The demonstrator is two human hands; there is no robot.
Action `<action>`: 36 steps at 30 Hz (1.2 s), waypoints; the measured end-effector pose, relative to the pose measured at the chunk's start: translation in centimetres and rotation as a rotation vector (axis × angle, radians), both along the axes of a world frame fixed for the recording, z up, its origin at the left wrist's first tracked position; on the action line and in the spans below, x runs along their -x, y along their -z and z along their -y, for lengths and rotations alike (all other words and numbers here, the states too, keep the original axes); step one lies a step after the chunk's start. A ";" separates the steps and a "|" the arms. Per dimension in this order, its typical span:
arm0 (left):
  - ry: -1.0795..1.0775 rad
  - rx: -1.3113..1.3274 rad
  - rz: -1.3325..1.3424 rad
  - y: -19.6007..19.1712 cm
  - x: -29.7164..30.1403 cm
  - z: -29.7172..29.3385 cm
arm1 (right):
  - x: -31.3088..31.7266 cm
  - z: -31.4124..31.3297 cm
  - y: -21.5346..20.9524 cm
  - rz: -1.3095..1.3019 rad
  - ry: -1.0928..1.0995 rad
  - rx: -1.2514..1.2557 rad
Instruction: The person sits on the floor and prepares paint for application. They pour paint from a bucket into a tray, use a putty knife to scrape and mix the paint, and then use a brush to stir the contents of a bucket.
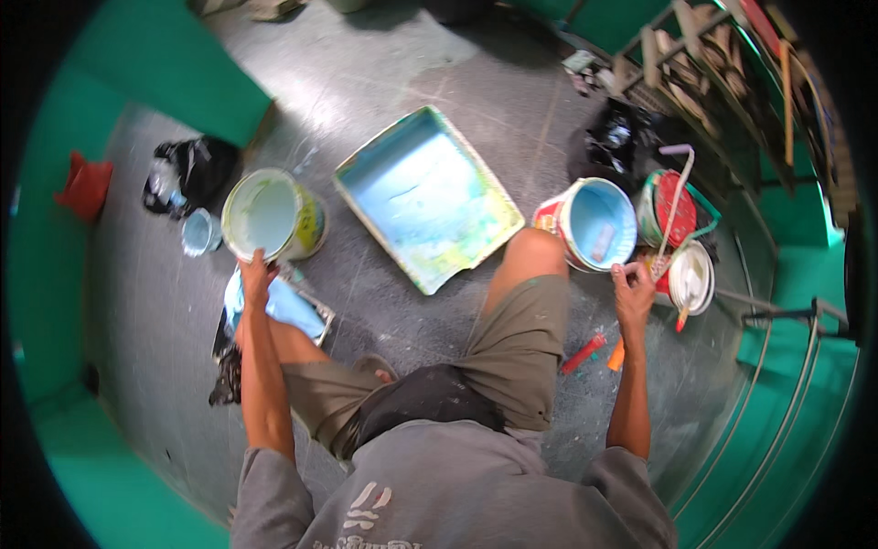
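With our left hand (257, 277) we are pinching the pale bucket (311, 224) by its rim, likely steadying it; between our 2 hands the tray (430, 197) is lying, perhaps for easy reach; beside the blue-lined bucket (590, 201) our right hand (633, 291) is bending, its grip unclear.

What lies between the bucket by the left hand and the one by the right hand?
In the head view, a paint-smeared tray lies on the floor between the left bucket and the right bucket; the right knee juts in too.
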State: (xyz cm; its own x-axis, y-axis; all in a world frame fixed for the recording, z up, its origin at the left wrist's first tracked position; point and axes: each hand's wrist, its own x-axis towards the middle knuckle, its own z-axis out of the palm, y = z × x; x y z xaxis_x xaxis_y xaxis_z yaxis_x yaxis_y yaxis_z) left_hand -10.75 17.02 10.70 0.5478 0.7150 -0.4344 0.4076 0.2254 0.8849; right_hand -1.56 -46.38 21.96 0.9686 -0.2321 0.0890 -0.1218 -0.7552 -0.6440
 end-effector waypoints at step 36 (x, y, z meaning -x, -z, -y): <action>0.107 -0.008 0.017 -3.8 2.0 0.9 | -1.4 -13.4 -1.4 0.207 -0.250 -0.197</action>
State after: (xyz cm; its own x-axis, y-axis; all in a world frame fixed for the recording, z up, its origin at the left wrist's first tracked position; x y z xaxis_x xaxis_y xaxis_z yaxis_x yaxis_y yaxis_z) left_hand -12.74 16.10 14.50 0.6286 0.6556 -0.4184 0.4134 0.1741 0.8938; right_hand -0.20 -32.98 23.38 0.9636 -0.0233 0.2663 0.1987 -0.6041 -0.7718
